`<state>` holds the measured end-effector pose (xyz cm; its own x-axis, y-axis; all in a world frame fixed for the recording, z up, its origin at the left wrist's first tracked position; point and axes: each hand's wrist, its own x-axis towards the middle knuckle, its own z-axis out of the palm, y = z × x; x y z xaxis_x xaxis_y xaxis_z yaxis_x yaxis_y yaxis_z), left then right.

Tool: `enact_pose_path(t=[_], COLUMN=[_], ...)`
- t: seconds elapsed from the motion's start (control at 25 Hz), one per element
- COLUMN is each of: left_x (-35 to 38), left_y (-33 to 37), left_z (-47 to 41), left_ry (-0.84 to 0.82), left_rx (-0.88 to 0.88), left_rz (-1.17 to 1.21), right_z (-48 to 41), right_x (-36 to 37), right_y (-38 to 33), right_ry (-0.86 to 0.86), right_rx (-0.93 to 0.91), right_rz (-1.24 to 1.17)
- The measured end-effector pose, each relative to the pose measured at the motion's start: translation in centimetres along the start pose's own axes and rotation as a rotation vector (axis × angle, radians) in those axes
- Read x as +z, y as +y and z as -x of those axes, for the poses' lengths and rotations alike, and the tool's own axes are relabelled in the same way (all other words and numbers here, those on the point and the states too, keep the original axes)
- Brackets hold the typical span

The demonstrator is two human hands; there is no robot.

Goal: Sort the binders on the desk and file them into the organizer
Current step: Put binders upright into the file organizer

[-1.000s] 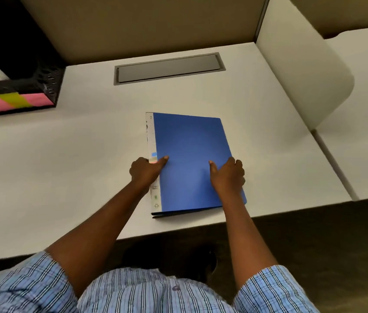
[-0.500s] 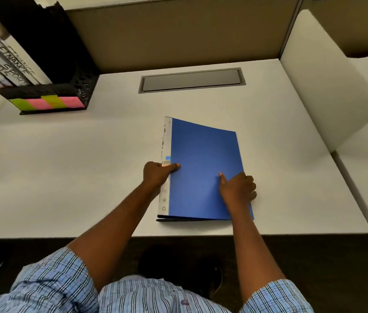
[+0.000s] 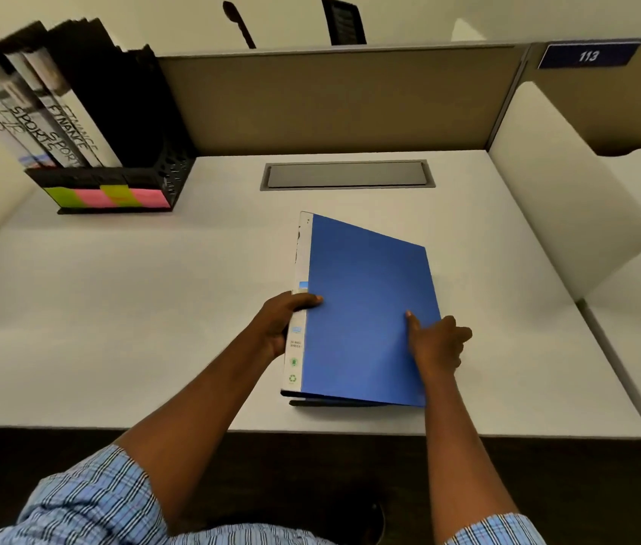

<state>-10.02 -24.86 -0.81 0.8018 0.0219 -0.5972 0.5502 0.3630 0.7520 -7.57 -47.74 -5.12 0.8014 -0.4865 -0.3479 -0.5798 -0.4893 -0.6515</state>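
Note:
A blue binder (image 3: 362,304) with a white spine is tilted up on the white desk (image 3: 114,308), its spine side raised. My left hand (image 3: 283,320) grips the spine, thumb on the cover. My right hand (image 3: 438,342) grips the binder's right edge, thumb on the cover and fingers curled around the edge. At the back left stands a black organizer (image 3: 141,151) holding several upright binders (image 3: 47,123) with spines labelled SPORTS and FINANCE. Green and pink sticky labels (image 3: 108,197) line its front.
A grey cable hatch (image 3: 346,175) is set into the desk behind the binder. A tan partition wall (image 3: 330,100) runs along the back. A white curved divider (image 3: 562,214) stands on the right. A sign reading 113 (image 3: 588,55) hangs at the upper right.
The binder's spine side has lifted off the desk and the binder now tilts. My head has tipped up, bringing the organizer and the partition top into view.

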Motion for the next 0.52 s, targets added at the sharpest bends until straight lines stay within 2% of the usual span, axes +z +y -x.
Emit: enact_pose_path(t=[0.32,0.52], left_x=[-8.4,-18.1], left_y=[2.4,4.4], left_z=[3.4,7.5], left_ry=[-0.068,-0.164], left_rx=[0.039,0.020], left_rz=[0.038,0.049], right_z=[8.1,16.7], right_x=[3.2,8.7], right_y=[-5.1,-7.5], right_ry=[0.127,0.202], right_rx=[-0.088,-0.129], right_rz=[-0.029,-0.034])
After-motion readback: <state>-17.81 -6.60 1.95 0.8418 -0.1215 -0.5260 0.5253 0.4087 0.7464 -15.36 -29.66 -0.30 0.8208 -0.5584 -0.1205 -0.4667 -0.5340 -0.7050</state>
